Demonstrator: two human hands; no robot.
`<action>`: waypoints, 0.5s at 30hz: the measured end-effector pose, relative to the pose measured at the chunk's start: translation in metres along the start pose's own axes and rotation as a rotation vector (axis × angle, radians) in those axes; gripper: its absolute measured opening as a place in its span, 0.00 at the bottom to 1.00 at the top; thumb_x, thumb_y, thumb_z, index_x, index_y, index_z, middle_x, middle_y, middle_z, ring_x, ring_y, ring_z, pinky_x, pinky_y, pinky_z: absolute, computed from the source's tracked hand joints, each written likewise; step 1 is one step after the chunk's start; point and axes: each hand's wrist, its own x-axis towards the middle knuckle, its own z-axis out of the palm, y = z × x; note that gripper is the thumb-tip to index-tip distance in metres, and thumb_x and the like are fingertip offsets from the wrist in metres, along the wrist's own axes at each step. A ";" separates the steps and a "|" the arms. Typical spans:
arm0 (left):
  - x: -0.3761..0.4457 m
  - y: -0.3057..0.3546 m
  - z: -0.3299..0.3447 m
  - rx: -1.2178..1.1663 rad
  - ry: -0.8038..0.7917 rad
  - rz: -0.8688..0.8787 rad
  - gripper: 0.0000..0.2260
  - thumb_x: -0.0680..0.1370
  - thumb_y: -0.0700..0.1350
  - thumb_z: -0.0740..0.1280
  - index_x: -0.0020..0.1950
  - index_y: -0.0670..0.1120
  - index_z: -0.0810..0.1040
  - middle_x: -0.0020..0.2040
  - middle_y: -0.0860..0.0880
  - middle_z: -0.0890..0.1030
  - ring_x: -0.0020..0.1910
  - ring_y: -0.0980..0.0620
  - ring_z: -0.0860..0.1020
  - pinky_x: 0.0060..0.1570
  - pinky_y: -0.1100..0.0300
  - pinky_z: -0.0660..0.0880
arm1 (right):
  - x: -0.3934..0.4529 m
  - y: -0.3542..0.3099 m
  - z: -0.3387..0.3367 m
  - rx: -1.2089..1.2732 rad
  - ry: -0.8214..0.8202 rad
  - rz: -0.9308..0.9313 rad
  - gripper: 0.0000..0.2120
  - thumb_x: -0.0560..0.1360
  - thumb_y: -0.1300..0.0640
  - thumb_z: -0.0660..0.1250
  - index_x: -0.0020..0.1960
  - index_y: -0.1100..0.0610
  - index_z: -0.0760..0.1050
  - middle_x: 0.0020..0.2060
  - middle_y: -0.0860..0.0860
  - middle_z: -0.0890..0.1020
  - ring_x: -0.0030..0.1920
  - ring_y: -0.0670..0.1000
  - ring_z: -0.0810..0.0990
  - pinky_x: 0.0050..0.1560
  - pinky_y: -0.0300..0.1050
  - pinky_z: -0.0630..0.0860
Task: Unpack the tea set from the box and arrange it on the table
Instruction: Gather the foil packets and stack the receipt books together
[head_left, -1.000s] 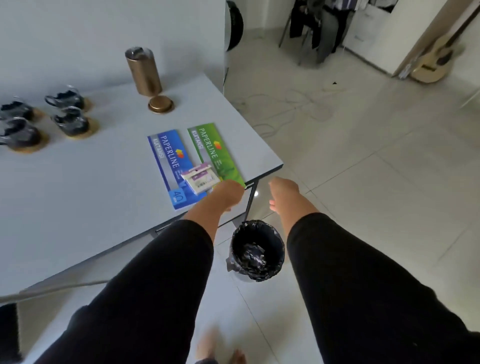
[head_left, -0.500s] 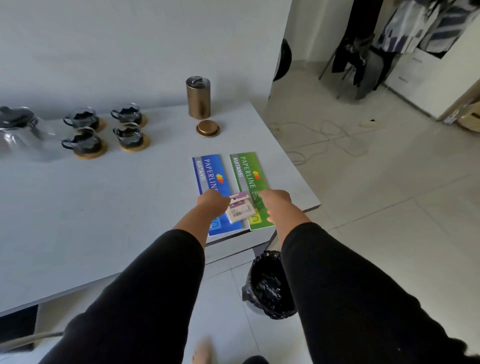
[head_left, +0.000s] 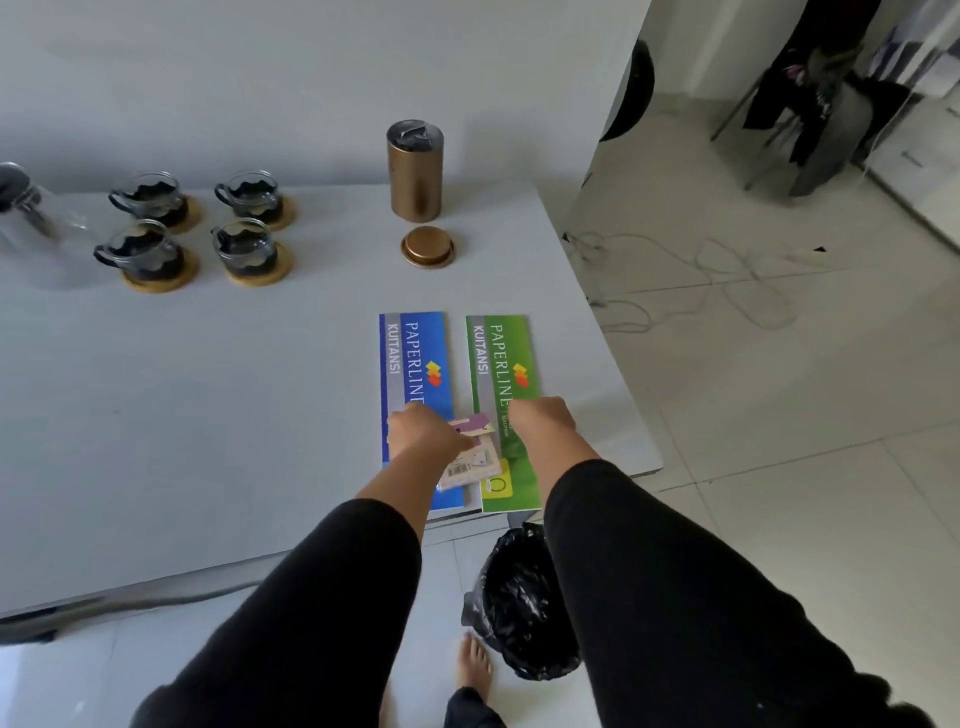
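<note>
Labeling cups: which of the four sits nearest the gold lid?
The front-right cup, in the nearer row, on the side toward the gold lid.

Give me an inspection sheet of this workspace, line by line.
Surface: white table, no box seen.
Job's things: four glass cups on wooden coasters, glass teapot at left edge.
Clutter: bronze canister, its lid lying in front; blue booklet, green booklet, small packet across them.
Grippers: left hand on the packet; right hand over the green booklet.
Cables: loose cords on the floor.
Surroundings: lined bin, clothes rack.
</note>
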 end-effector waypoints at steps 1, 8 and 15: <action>0.001 0.004 0.001 0.019 0.013 -0.002 0.36 0.66 0.58 0.76 0.64 0.40 0.68 0.60 0.43 0.75 0.59 0.47 0.76 0.56 0.57 0.76 | 0.004 -0.003 -0.002 -0.008 -0.001 0.002 0.22 0.70 0.55 0.64 0.62 0.60 0.71 0.56 0.56 0.79 0.56 0.57 0.79 0.57 0.49 0.78; 0.007 0.017 0.012 -0.107 0.011 -0.070 0.36 0.66 0.51 0.79 0.66 0.39 0.66 0.60 0.43 0.77 0.60 0.46 0.77 0.55 0.56 0.76 | 0.025 -0.011 -0.010 -0.108 -0.099 -0.058 0.13 0.75 0.58 0.61 0.33 0.58 0.64 0.32 0.52 0.71 0.44 0.56 0.74 0.49 0.46 0.73; 0.012 0.021 0.014 -0.125 -0.027 -0.058 0.26 0.68 0.54 0.77 0.58 0.42 0.75 0.49 0.49 0.79 0.46 0.51 0.78 0.46 0.62 0.76 | 0.042 -0.007 -0.007 -0.039 -0.128 -0.065 0.15 0.74 0.56 0.68 0.32 0.57 0.67 0.31 0.51 0.73 0.41 0.54 0.76 0.44 0.42 0.72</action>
